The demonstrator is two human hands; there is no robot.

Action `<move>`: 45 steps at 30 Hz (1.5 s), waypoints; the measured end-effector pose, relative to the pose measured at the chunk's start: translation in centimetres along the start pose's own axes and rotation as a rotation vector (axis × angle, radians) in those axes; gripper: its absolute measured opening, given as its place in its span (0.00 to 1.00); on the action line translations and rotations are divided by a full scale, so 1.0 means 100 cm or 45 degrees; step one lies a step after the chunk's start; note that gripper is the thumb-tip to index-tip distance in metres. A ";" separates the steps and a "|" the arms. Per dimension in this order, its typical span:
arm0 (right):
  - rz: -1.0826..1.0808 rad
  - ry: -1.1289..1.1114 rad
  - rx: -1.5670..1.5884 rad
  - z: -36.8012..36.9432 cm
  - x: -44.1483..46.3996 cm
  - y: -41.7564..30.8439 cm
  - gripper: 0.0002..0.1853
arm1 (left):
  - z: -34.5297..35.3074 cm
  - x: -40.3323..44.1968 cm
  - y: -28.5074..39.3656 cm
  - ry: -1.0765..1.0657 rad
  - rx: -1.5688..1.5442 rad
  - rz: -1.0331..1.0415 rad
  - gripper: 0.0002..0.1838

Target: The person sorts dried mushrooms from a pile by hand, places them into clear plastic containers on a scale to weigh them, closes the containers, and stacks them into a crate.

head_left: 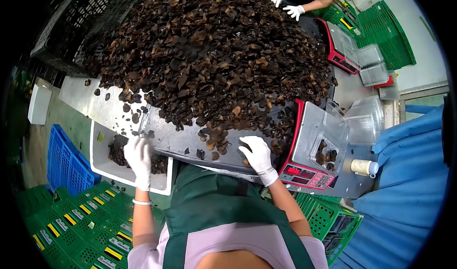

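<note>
My left hand [137,160], in a white glove, is over a white foam box [166,182] that has dark wood ear mushrooms [119,151] in it. Motion smears its fingers, so I cannot see whether they hold anything. At the table's front edge is my gloved right hand [259,158], thumb and fingers apart and curved. A few loose brown mushroom pieces [216,139] lie on the grey tabletop to its left. Beyond both hands rises a large heap of wood ear mushrooms [209,54].
To the right, a red scale [304,173] bears a clear plastic tray [328,152] with some mushrooms. Stacked clear trays [365,119] and a bottle [364,167] stand beyond it. A black crate [62,45] is far left. Across the heap, another person's gloved hands [294,11] touch its edge.
</note>
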State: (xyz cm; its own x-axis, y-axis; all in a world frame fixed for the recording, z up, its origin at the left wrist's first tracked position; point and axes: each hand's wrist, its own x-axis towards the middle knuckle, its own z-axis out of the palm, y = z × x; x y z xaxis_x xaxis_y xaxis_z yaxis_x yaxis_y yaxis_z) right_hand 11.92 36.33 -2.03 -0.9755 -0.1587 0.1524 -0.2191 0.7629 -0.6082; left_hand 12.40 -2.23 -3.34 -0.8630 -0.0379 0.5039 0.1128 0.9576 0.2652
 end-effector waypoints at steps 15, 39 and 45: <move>0.502 -0.262 1.004 0.011 0.024 0.016 0.10 | 0.065 0.002 0.122 -0.556 -0.993 0.080 0.11; 0.031 -0.271 -0.230 0.021 -0.004 -0.007 0.15 | 0.063 0.007 0.143 -0.890 -1.102 -0.130 0.08; 0.790 -0.173 1.633 -0.058 -0.003 0.013 0.12 | 0.065 0.006 0.150 -0.744 -0.981 0.287 0.16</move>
State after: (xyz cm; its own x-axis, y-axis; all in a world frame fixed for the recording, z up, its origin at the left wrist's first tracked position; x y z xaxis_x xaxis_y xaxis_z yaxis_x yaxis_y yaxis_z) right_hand 12.03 40.94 1.65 -0.8966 -0.1285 -0.4239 0.4413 -0.3419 -0.8297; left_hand 10.41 13.98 -4.38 -0.8657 0.4674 0.1790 0.4148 0.4697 0.7793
